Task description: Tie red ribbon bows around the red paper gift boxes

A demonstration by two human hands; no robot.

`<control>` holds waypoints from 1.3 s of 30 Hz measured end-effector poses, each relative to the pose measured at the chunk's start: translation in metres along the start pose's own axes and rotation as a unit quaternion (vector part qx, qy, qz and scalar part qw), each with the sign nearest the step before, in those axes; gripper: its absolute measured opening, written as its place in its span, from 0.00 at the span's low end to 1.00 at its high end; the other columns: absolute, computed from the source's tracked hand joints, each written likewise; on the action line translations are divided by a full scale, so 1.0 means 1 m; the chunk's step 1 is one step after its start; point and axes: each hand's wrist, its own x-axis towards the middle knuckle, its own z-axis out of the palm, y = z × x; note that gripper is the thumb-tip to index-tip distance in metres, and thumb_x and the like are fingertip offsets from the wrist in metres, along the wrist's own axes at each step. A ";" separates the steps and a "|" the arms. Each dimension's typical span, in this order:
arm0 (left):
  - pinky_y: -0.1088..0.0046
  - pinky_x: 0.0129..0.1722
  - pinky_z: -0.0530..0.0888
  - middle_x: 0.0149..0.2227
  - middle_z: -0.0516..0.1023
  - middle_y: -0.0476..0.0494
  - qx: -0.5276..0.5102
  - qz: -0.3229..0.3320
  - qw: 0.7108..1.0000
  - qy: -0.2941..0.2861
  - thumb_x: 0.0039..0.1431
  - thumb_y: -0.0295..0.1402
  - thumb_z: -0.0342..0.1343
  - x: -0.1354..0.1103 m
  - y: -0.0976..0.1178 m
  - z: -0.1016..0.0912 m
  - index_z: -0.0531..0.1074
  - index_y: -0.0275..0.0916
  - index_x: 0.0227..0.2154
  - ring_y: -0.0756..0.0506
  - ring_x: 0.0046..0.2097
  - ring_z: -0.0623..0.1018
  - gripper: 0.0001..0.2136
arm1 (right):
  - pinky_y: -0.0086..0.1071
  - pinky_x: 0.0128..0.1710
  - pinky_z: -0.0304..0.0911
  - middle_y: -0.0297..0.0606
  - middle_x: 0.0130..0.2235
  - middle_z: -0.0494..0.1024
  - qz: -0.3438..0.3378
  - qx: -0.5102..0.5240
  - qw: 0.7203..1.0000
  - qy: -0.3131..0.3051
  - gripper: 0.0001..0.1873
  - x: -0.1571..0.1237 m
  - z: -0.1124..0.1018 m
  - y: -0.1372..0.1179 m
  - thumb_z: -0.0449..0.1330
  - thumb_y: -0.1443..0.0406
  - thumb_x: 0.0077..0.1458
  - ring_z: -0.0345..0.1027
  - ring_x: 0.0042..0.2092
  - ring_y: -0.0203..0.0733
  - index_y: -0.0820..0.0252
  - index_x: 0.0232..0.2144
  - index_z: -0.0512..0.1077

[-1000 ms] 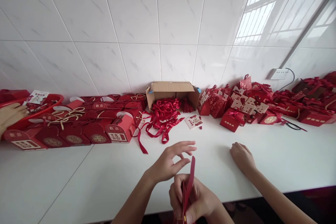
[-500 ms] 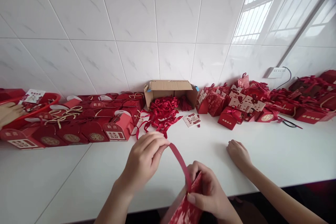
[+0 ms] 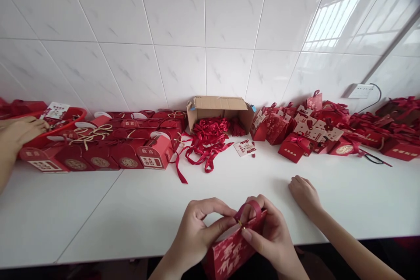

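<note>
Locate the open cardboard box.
The cardboard box sits centre-back in the head view, against the tiled wall, red ribbons spilling out, red boxes left of it, red bags right.

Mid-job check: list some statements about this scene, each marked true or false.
1. The left hand and right hand both hold a red gift box. True.
2. Its handle hangs below it. False: the ribbon handle arches above the box top.
3. The cardboard box by the wall holds red ribbons. True.
4. That cardboard box is taped shut. False: it is open, ribbons spilling out.
5. Another person's hand rests on the white counter. True.
</note>
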 end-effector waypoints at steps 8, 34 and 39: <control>0.73 0.38 0.71 0.31 0.80 0.44 0.003 -0.005 0.999 -0.051 0.54 0.36 0.62 -0.001 0.000 -0.007 0.80 0.41 0.32 0.46 0.35 0.78 0.06 | 0.26 0.30 0.59 0.32 0.31 0.68 -0.002 -0.034 0.999 -0.001 0.10 -0.003 -0.002 0.001 0.63 0.68 0.52 0.61 0.31 0.33 0.56 0.31 0.63; 0.68 0.42 0.75 0.34 0.75 0.44 0.094 0.190 0.976 -0.041 0.59 0.22 0.53 -0.003 -0.030 -0.009 0.76 0.45 0.36 0.45 0.40 0.76 0.11 | 0.33 0.37 0.64 0.37 0.34 0.74 -0.072 -0.126 0.989 0.020 0.10 0.007 0.001 0.011 0.58 0.66 0.57 0.67 0.37 0.39 0.54 0.31 0.58; 0.66 0.44 0.77 0.36 0.76 0.45 -0.051 0.032 0.998 0.025 0.59 0.30 0.55 -0.008 -0.032 -0.002 0.69 0.45 0.39 0.43 0.44 0.78 0.06 | 0.33 0.35 0.65 0.37 0.33 0.72 -0.042 -0.079 0.995 0.053 0.12 0.005 0.002 0.017 0.59 0.62 0.56 0.67 0.35 0.38 0.54 0.30 0.56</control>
